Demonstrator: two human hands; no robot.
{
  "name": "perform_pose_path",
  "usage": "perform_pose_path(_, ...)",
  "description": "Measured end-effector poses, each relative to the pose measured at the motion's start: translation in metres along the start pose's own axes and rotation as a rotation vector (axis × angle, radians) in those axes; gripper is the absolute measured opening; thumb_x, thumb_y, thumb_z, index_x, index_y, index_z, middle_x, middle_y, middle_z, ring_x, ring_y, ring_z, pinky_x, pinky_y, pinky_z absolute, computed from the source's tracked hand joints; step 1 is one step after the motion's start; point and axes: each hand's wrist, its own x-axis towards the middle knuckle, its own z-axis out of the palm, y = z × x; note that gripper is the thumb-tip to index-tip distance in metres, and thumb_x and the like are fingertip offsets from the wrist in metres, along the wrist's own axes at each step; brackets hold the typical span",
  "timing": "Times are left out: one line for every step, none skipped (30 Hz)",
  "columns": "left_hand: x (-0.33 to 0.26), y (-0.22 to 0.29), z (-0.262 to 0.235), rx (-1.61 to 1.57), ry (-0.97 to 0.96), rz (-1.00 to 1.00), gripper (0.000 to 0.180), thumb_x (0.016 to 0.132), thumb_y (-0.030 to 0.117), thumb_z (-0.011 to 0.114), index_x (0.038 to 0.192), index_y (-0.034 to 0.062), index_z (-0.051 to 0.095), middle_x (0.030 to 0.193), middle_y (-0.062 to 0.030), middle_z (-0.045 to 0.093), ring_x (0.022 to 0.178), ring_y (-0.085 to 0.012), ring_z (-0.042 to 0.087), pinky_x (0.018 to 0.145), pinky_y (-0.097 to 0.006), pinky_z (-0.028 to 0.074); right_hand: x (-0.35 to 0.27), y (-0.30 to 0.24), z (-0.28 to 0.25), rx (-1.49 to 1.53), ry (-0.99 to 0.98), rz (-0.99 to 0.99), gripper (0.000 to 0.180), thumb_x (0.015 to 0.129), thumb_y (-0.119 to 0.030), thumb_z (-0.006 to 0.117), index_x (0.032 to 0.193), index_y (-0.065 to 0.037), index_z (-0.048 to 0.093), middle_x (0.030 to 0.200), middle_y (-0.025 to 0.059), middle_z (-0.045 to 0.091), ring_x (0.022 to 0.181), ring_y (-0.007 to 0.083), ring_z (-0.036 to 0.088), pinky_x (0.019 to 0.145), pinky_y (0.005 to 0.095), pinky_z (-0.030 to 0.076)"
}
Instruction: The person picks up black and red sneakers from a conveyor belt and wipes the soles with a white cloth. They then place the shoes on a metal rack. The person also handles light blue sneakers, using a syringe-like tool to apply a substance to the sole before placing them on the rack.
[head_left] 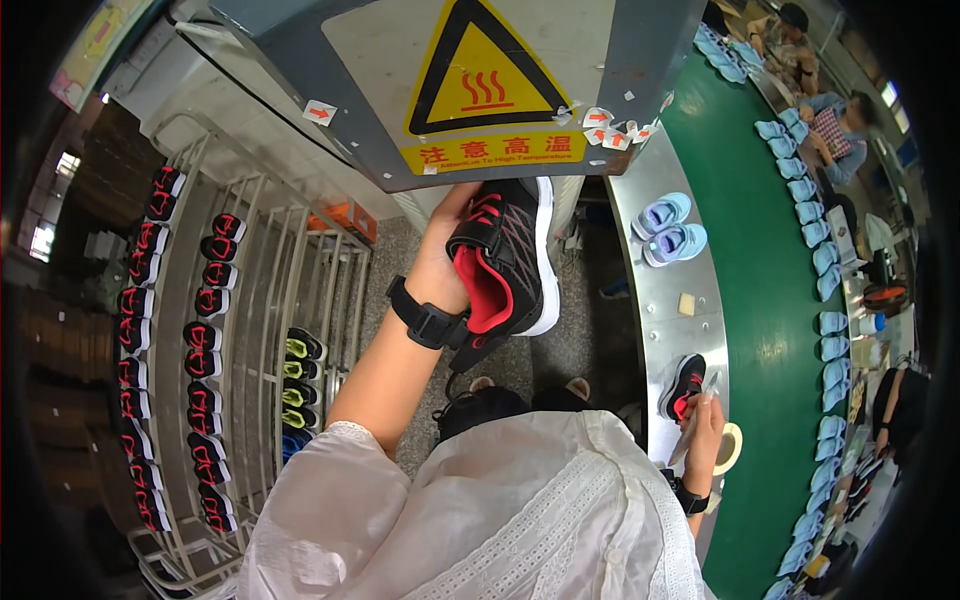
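Observation:
My left hand (445, 250) holds up a black sneaker (508, 265) with red laces, a red lining and a white sole. Its toe reaches under the lower edge of a grey machine; the shoe hides most of my fingers. Over to the right, my right hand (705, 435) is closed above the metal ledge (655, 345), pinching a thin pale thing too small to name. Just beyond those fingers a second black-and-red sneaker (684, 386) lies on the ledge. A cream tape roll (733, 450) sits beside my right hand.
The grey machine (640, 60) with a yellow heat-warning sign fills the top. On the left, racks (262, 290) bear rows of black-and-red shoes. Light-blue shoes (675, 243) stand on the ledge, and more line the far side of a green conveyor belt (770, 400). People work beyond it.

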Motion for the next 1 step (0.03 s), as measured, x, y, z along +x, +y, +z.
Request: perform_pose_path(0.0003, 0.0001, 0.0001, 0.0, 0.0, 0.0, 0.032, 0.095, 0.011, 0.043, 0.125, -0.0031, 0.048, 0.119, -0.0137, 0.058, 0.106, -0.0205, 0.058, 0.094, -0.029, 0.045, 0.0004, 0.0003, 0.0006, -0.017, 0.002, 0.003, 0.032, 0.096, -0.034, 0.047, 0.085, -0.005, 0.055, 0.066, 0.0005, 0.05, 0.057, 0.0081, 0.045, 0.053, 0.0227, 0.036)
